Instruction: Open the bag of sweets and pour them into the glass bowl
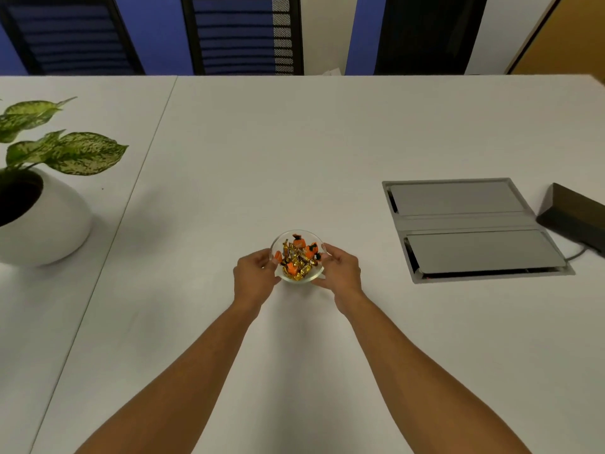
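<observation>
Small clear glass bowl (296, 253) sits mid-desk on the white desk (294, 142), full of sweets in orange and gold foil wrappers (297, 255). Left hand (253, 276) cups the bowl's left side, fingers (265, 257) curled against the rim; right hand (340, 271) cups the right side, fingers (327, 249) wrapped onto the rim, thumb under the near edge. Both hands clamped on the bowl, bare forearms reaching in from the bottom edge. Can't tell whether the bowl is resting on the desk or lifted just clear. Far left: round white pot (42, 224) with a green speckled-leaf plant (65, 149). Right of the bowl, well apart: grey metal cable hatch (471, 227) set flush in the desk, and beyond it a dark wedge-shaped box (576, 217) with a cable. Dark mesh-back chairs (242, 34) behind the far desk edge.
</observation>
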A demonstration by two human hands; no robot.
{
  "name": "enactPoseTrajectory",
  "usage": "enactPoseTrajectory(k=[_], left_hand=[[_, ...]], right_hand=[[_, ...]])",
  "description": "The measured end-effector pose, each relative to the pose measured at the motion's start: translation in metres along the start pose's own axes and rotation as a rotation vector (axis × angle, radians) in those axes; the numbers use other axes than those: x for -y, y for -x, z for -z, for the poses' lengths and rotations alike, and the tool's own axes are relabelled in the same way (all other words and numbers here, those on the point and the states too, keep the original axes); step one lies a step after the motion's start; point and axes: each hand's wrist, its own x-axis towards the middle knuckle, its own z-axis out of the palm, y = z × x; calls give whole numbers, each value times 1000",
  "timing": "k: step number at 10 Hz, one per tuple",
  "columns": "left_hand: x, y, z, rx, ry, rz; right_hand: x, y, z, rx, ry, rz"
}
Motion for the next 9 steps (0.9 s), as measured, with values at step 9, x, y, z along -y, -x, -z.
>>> enactPoseTrajectory(k=[9], left_hand=[[-18, -47, -3, -62, -421, -80]], right_hand=[[10, -43, -26, -25, 612, 361]])
